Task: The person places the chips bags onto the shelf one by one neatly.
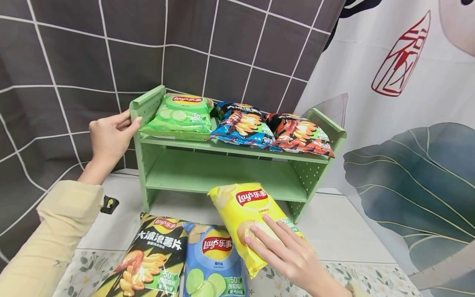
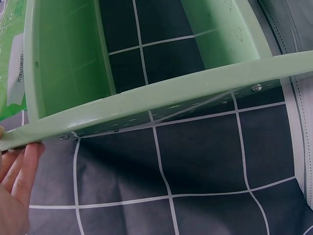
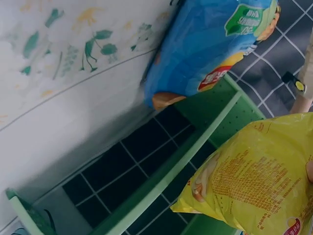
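Note:
My left hand (image 1: 110, 138) pinches the top of the left side panel of a green two-tier shelf (image 1: 222, 169). In the left wrist view its fingers (image 2: 19, 176) lie along the panel's outer side. My right hand (image 1: 287, 251) holds a yellow bag of Lay's potato chips (image 1: 243, 218) tilted in front of the shelf. Its fingers spread over the bag's front, and a digit (image 3: 310, 170) shows on the back in the right wrist view. The bag overlaps the lower tier's front edge in the head view.
On the top tier sit a green chip bag (image 1: 182, 113), a blue-black one (image 1: 243, 126) and a red-black one (image 1: 300, 134). A black chip bag (image 1: 148, 255) and a light blue one (image 1: 215, 264) lie before the shelf. A gridded dark curtain (image 1: 130, 45) hangs behind.

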Tool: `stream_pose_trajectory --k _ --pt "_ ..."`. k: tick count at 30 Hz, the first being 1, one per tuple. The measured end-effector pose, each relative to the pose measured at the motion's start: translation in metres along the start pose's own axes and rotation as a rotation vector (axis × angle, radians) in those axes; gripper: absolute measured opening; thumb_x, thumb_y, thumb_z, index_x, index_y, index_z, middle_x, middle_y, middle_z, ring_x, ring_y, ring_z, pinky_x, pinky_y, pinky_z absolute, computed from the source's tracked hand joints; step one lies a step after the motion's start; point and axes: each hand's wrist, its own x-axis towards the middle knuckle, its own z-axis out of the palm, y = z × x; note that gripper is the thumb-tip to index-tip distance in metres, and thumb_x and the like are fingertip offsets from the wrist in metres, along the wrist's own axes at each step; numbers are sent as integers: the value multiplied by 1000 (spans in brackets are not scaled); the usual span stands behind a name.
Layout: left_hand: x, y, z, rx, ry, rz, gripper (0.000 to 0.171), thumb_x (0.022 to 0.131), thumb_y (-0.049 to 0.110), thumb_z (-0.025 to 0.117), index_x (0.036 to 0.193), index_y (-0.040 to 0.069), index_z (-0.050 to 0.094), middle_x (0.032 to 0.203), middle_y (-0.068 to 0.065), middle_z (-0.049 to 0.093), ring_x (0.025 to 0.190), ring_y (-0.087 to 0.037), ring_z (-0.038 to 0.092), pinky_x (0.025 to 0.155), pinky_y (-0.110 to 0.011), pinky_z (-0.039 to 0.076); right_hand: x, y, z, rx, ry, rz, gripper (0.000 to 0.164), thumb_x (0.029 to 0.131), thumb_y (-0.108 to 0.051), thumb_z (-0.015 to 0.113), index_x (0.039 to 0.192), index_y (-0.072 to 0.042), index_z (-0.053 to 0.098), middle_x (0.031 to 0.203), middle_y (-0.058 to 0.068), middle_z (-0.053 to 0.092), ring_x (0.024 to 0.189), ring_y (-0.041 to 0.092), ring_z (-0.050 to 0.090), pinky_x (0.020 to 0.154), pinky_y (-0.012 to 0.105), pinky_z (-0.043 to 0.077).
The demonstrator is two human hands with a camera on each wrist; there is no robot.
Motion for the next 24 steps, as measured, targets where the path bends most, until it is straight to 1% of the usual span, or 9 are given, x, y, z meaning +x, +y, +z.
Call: stream_pose_trajectory --k 6,15,20,24 --pt "0 1 -1 -8 -4 -4 33 83 15 70 112 -1 68 95 -26 67 66 35 43 61 7 39 3 1 16 -7 -24 -7 36 101 -5 42 131 -14 60 114 2 72 99 27 70 75 39 59" --pt "0 1 -1 11 2 -1 33 83 16 71 112 1 69 94 -25 68 66 35 43 61 8 37 9 5 34 -24 -13 -67 36 101 -4 43 132 -12 59 115 4 71 101 28 69 77 39 59" --pt "0 2 -1 4 4 5 32 82 15 71 111 1 69 94 -24 68 66 35 43 60 8 38 8 4 46 -6 -45 -43 39 101 -2 41 134 -13 58 119 4 70 106 29 67 79 41 59" --pt "-1 2 -1 7 4 1 32 83 16 71 111 3 70 93 -24 68 66 35 44 61 8 37 7 3 55 -2 -124 12 43 101 1 37 135 -17 56 127 3 66 114 29 64 83 41 58"
